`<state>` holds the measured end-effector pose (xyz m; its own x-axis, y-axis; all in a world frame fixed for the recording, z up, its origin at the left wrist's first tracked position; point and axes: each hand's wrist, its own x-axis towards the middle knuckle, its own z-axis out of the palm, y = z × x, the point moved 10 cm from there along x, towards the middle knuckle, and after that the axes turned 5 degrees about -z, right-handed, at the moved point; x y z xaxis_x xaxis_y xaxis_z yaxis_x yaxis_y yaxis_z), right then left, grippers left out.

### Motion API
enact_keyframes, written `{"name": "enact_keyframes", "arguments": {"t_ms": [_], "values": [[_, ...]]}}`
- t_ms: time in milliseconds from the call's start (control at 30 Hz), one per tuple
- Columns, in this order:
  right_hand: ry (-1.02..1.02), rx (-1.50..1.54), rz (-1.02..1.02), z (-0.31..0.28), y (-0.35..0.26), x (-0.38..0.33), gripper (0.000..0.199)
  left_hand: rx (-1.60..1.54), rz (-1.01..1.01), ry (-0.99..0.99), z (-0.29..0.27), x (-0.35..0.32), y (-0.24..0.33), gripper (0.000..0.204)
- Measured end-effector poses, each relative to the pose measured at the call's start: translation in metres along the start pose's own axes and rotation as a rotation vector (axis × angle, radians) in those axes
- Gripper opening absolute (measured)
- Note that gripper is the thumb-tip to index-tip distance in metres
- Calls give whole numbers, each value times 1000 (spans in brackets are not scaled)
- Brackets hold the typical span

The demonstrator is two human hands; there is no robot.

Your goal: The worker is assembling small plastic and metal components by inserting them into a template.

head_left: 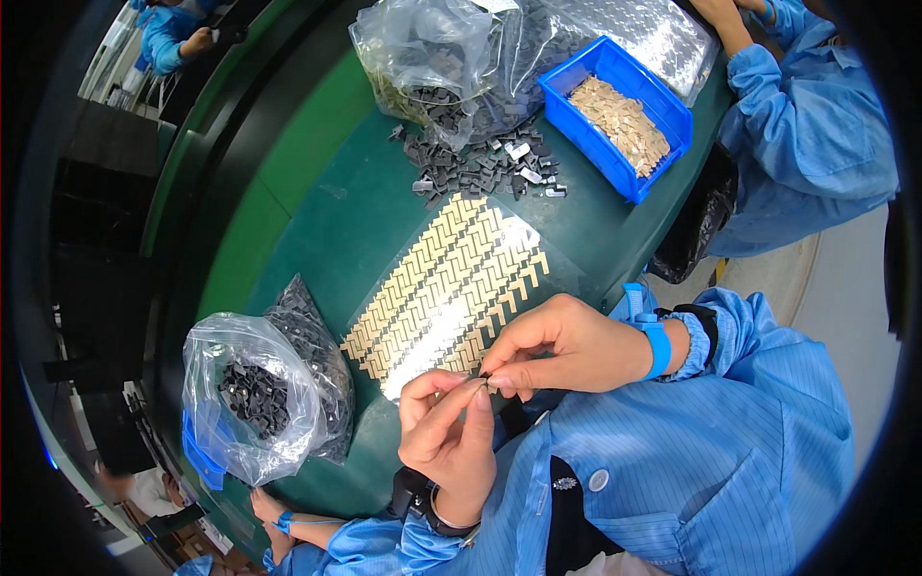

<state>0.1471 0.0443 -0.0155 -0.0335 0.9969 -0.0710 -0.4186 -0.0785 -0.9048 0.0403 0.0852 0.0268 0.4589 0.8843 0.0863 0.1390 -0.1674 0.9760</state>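
Nearest the body, the left hand (447, 437) and the right hand (562, 346) meet just above the near edge of the green tabletop (336, 211). The fingers of both hands are pinched nearly shut on one small dark part (483, 380), held between the fingertips; it is too small to tell its exact shape or whether a tan piece is already on it. The right wrist wears a blue wrist strap (656, 341).

Just beyond the hands lies a backing sheet (451, 288) covered with rows of tan L-shaped stickers (423, 278). Most rows look full; the corner nearest the hands shows a bare, shiny patch, so by my judgement only a small share of the sheet has been used and much remains.

To the left stands an open clear bag (245, 394) holding dark parts, with a second, darker bag close behind it. Whether these are finished pieces I cannot tell.

Farther off, a loose pile of dark parts (480, 163) spills from a large clear bag (432, 67), which suggests a big stock still waits. Beside it sits a blue bin (619, 115) filled with tan pieces. A co-worker's blue sleeve (807, 144) borders the far right.
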Motion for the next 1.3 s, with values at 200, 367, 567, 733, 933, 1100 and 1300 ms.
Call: {"name": "enact_keyframes", "arguments": {"t_ms": [200, 367, 567, 733, 933, 1100, 1300], "values": [[22, 42, -54, -2, 1, -1, 17, -415, -258, -75, 8, 0, -38, 12], [100, -121, -86, -22, -14, -6, 10, -681, -399, -70, 17, 0, -48, 14], [608, -1295, -620, -92, -147, -47, 7, -389, -111, 81, -19, 10, -19, 8], [657, -1765, -352, -149, -147, -50, 7, 17, 138, 60, -14, 9, 15, 9], [808, -1780, -656, -135, -164, -70, 4, 514, 515, 33, 2, -3, 49, 24], [284, -852, -483, -80, -101, -34, 9, 759, 899, -116, 40, -24, 65, 33], [-71, -451, -379, -30, -52, -12, 13, 908, 985, -178, 53, -37, 58, 32]]}}
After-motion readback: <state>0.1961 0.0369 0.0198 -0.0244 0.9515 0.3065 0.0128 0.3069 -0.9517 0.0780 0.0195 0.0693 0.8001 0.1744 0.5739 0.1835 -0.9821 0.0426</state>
